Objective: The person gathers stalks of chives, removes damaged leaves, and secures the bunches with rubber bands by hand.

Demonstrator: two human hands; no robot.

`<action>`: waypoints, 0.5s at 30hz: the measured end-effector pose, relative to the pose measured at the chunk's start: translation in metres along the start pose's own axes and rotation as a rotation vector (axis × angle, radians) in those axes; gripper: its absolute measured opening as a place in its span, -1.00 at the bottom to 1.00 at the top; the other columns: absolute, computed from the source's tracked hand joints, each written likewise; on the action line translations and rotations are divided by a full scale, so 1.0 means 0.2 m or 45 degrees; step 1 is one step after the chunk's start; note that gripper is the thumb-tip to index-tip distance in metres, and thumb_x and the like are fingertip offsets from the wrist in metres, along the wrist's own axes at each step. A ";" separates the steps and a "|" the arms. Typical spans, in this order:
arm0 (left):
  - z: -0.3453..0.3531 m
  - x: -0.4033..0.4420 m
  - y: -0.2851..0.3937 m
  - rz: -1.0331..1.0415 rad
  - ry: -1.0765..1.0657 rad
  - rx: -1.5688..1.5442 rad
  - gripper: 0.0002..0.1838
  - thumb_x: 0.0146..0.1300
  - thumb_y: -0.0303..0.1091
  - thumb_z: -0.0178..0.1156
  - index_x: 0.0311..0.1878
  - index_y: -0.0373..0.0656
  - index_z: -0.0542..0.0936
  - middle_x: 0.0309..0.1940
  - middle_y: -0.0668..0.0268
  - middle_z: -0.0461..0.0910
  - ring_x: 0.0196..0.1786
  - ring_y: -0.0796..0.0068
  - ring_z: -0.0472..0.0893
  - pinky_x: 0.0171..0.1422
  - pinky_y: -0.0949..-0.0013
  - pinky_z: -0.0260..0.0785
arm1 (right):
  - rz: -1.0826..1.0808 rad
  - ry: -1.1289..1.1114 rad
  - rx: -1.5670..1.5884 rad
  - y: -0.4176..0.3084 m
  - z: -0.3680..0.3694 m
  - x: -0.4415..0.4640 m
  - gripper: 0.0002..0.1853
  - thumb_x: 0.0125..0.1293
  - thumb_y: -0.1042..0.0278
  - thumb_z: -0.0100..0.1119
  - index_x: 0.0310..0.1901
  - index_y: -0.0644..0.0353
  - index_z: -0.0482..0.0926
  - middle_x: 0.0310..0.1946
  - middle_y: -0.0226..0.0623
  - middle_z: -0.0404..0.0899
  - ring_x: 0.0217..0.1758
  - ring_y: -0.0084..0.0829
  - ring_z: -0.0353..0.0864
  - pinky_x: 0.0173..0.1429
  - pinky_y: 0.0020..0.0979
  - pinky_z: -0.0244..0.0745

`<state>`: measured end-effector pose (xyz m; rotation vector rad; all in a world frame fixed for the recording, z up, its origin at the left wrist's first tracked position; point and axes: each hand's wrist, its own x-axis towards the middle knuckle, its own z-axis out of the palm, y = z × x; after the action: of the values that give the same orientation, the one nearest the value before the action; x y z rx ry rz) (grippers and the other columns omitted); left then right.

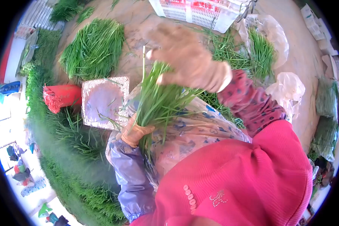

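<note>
My left hand (pixel 135 132), in a tan glove, is closed round the lower part of a bunch of garlic chives (pixel 156 98), long flat green leaves. The bunch stands up over my lap, its leaves fanning to the right. A single pale stalk (pixel 143 62) sticks up above it. Just over the top of the bunch is my gloved right hand (pixel 192 56), blurred by motion, thumb and fingers apart. Nothing shows in its grasp. A patterned plastic apron (pixel 192 128) covers my lap beneath both hands.
A square patterned board or stool (pixel 87 105) stands left, beside a red roll (pixel 66 95). A heap of chives (pixel 94 49) lies beyond. Ahead is a white plastic crate (pixel 203 17). Loose chives (pixel 261 52) and clear plastic bags (pixel 286 88) lie right; a long green bank (pixel 75 165) lines the left.
</note>
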<state>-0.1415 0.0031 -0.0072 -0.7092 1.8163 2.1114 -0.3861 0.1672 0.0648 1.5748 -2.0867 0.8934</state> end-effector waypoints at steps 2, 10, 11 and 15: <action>0.00 0.01 -0.01 -0.003 -0.030 0.080 -0.32 -0.07 -0.60 0.32 0.24 -0.23 0.44 0.01 0.31 0.59 0.01 0.45 0.53 0.14 0.36 0.38 | -0.172 -0.083 -0.308 -0.03 0.08 0.01 -0.83 0.23 0.31 0.25 -0.14 -0.05 0.66 -0.01 -0.24 0.61 0.13 -0.23 0.56 0.15 -0.23 0.51; -0.02 -0.06 -0.02 -0.039 -0.086 0.113 -0.25 -0.06 -0.63 0.35 0.30 -0.21 0.39 0.04 0.32 0.58 0.05 0.45 0.52 0.19 0.36 0.37 | 1.010 0.153 1.716 0.33 0.08 0.05 -0.62 0.32 0.07 0.17 0.05 0.10 0.61 -0.36 -0.29 0.64 -0.25 -0.37 0.63 -0.06 -0.31 0.54; -0.02 -0.06 -0.01 -0.052 -0.093 0.072 -0.25 -0.07 -0.64 0.37 0.30 -0.21 0.40 0.04 0.32 0.58 0.05 0.45 0.51 0.19 0.36 0.37 | 1.007 0.153 1.710 0.33 0.04 0.07 -0.62 0.32 0.07 0.17 0.05 0.10 0.61 -0.36 -0.29 0.64 -0.25 -0.37 0.63 -0.06 -0.31 0.54; -0.04 -0.03 -0.03 -0.083 -0.139 0.108 -0.25 -0.09 -0.64 0.38 0.28 -0.21 0.41 0.05 0.32 0.58 0.06 0.46 0.51 0.19 0.35 0.36 | 0.490 -0.649 0.748 0.23 -0.05 0.11 -0.70 0.28 0.21 0.15 -0.09 0.23 0.64 -0.23 -0.35 0.66 -0.35 -0.48 0.60 -0.13 -0.41 0.52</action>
<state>-0.1321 -0.0034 -0.0112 -0.6117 1.7877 1.9789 -0.4371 0.1667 0.0732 1.8606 -2.7195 1.4684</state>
